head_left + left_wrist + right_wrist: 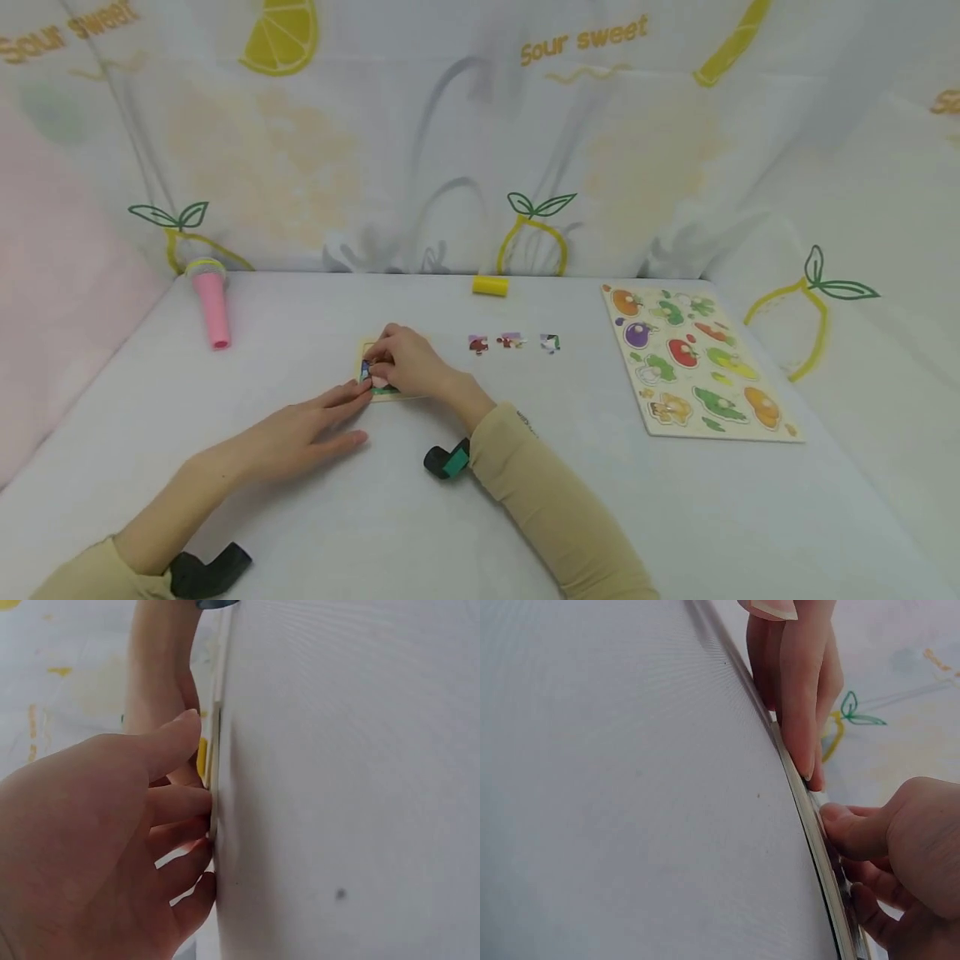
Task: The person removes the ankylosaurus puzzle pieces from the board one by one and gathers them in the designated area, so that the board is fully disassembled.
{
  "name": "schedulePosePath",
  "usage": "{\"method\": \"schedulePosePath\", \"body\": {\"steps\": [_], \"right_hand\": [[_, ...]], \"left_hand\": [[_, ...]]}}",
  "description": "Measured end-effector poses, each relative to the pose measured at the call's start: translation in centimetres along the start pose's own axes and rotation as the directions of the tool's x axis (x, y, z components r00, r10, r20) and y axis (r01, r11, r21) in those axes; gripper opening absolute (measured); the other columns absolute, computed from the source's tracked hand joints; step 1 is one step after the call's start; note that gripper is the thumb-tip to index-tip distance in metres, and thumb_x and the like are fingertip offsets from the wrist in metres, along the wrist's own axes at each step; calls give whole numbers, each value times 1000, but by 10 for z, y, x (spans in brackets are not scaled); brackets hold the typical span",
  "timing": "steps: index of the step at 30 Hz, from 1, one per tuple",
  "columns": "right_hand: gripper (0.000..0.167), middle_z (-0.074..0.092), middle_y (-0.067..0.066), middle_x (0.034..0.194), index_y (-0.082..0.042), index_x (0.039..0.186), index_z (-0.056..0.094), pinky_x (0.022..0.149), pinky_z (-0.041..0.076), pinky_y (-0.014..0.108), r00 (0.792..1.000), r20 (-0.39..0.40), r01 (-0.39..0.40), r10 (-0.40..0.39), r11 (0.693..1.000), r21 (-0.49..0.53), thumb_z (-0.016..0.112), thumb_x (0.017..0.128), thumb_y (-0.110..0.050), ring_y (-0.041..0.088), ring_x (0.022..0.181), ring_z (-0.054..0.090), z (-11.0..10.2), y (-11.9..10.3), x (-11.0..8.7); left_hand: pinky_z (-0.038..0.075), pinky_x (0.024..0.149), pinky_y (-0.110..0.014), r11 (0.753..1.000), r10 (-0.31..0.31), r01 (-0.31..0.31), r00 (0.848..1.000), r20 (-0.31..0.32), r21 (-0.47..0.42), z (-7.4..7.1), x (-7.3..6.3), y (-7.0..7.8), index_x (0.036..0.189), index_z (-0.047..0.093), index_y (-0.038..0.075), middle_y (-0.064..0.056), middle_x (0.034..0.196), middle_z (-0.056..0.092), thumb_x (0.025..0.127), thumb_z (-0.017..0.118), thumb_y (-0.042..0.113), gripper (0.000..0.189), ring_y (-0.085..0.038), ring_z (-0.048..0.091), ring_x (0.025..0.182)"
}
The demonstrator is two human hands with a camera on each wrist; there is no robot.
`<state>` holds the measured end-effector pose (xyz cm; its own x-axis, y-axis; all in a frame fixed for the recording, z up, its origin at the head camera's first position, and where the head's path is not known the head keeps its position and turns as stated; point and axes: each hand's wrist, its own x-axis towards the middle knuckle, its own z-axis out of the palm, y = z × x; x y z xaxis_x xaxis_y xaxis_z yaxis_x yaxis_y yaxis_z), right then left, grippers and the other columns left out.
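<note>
A small jigsaw puzzle board (405,397) with a pale frame lies on the table in the head view, partly covered by my hands. My right hand (412,362) is over its left part, thumb and fingers bent together at a puzzle piece (365,371) with blue on it. The fingers hide most of that piece. In the right wrist view, the thumb and fingertips of the right hand (922,847) meet low over the board's face. My left hand (303,433) lies with extended fingers at the board's lower left corner, and its fingertips touch the edge.
Several loose puzzle pieces (511,341) lie in a row right of the board. A yellow cylinder (490,286) sits at the back edge, a pink toy microphone (213,308) at the back left. To the right lies a vegetable peg puzzle (686,362). A printed curtain (465,150) hangs behind.
</note>
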<state>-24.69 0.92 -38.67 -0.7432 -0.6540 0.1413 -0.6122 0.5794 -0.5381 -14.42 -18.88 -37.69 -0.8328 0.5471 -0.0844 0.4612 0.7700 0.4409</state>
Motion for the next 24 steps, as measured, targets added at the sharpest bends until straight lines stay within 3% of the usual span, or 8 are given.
{"method": "schedulePosePath", "body": {"steps": [3,9,15,19,24], "right_hand": [[19,62,5,103,-7,112,76,74,42,14,1000,7,21,-21,1000,9,68,95,-11,11,89,56,2,-1,1],[19,61,6,107,-8,114,73,83,44,20,1000,11,11,-10,997,-72,64,98,-13,15,95,55,2,1,0],[21,58,6,110,-6,118,69,90,45,22,1000,26,6,-3,995,-102,62,100,-15,17,101,55,3,0,-1],[19,58,6,110,-5,117,66,89,45,21,1000,20,-5,7,998,-59,62,100,-14,16,99,54,4,-1,0],[16,62,4,106,-6,114,63,82,45,17,998,30,-50,48,996,71,63,99,-12,12,95,55,3,-1,1]], "left_hand": [[39,108,-59,1000,-7,7,1000,-17,-25,0,-4,-1,152,44,13,-10,160,37,101,50,55,66,-36,38,144],[37,110,-59,999,-8,7,1000,-14,-49,0,-1,1,152,44,14,-7,161,36,101,48,57,66,-35,36,146],[37,110,-60,999,10,-11,1000,-21,-49,0,0,2,151,45,10,-12,160,36,102,49,51,63,-38,35,145],[37,110,-60,999,11,-12,1000,-16,-48,-1,-1,3,151,45,10,-12,160,36,102,49,51,63,-38,35,146],[36,111,-61,999,1,-2,1000,-8,-52,-2,-3,3,151,45,11,-13,160,35,103,49,51,63,-39,33,146]]}}
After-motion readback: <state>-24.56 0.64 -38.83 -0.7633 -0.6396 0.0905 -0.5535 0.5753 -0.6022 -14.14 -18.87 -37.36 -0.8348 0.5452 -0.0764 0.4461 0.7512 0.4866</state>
